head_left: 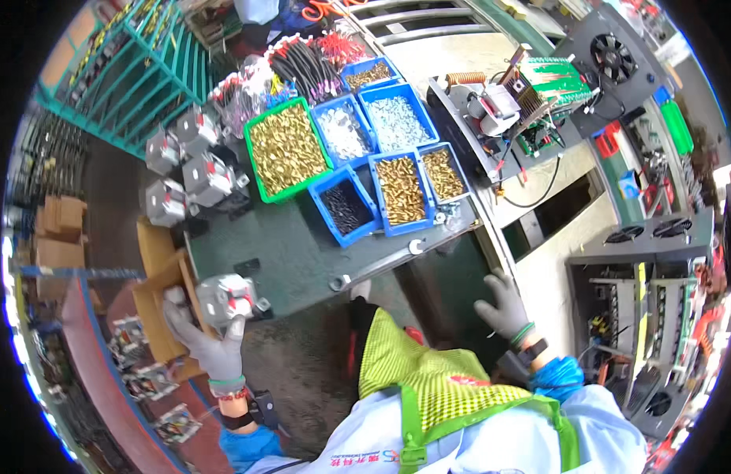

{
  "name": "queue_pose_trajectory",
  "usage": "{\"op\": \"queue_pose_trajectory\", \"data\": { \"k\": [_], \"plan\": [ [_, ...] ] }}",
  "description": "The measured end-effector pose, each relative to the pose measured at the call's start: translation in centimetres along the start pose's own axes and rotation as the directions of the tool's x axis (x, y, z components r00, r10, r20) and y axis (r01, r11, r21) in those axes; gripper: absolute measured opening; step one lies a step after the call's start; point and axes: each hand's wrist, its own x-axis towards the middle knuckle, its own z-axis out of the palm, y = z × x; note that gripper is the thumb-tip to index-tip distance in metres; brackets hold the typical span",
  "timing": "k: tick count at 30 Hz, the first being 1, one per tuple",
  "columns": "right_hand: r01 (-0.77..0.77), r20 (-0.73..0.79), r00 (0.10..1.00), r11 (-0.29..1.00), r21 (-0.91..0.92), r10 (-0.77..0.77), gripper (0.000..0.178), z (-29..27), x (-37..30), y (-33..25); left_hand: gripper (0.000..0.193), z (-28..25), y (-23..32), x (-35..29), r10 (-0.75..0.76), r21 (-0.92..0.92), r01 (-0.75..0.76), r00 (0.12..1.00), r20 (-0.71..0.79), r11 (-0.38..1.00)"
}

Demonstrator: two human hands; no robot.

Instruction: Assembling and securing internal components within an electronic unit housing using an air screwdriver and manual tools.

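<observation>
My left hand point(214, 351), in a grey glove, is at the near left corner of the bench. Its thumb and fingers are spread wide, the fingers reaching to a cardboard box point(154, 251) and the thumb up to a grey metal unit with red and white parts point(227, 299). Whether the thumb touches the unit I cannot tell. The unit rests on the dark green bench top point(274, 257). Also gloved in grey, my right hand point(505, 306) hovers with fingers apart and nothing in it, near a pale metal rail of the conveyor point(559, 272).
A green bin of brass pieces point(290, 150) and a blue bin of dark screws point(345, 209) stand among several blue bins. More grey units point(207, 178) sit at the back left. An open chassis with a green circuit board point(551, 83) lies on the conveyor.
</observation>
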Motion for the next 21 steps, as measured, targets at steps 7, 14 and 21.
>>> {"op": "queue_pose_trajectory", "data": {
  "k": [7, 14, 21],
  "plan": [
    [-0.028, -0.066, 0.997, 0.958, 0.287, 0.049, 0.047, -4.1, 6.0, -5.4, 0.106, 3.4, -3.4, 2.4, -0.298, 0.135, 0.266, 0.825, 0.480, 0.954],
    [0.204, 0.199, 0.949, 0.957, 0.207, -0.246, 0.048, 0.0, 8.6, -7.6, 0.101, 3.7, -4.0, 3.4, -0.497, 0.501, 0.264, 0.759, 0.419, 0.825],
    [0.313, 0.286, 0.895, 0.939, 0.146, -0.343, 0.047, -1.8, 9.3, -3.4, 0.086, 2.4, -9.8, 4.9, -0.016, 0.115, -0.076, 0.766, 0.642, 0.990]
  ]
}}
